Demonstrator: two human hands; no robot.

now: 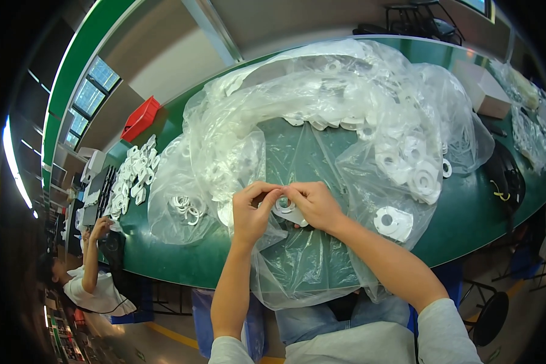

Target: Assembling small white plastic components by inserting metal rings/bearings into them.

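Over the middle of the green table, my left hand (252, 209) and my right hand (315, 205) meet with thumbs and fingertips pinched together. Between them is a white plastic part (293, 215) with a round hole, held from both sides. My fingers cover its upper edge, so I cannot make out whether a second piece sits there. A clear plastic sheet (303, 261) lies under my hands. One loose white part with a round hole (393, 223) rests on the plastic to the right. Several white rings (185, 207) lie in a clear bag to the left.
A large clear bag (321, 91) of white parts curves around the far side. More white parts (136, 170) are piled at left, near a red bin (141, 118). A white box (482, 90) stands far right. Another person (97, 273) works at the left.
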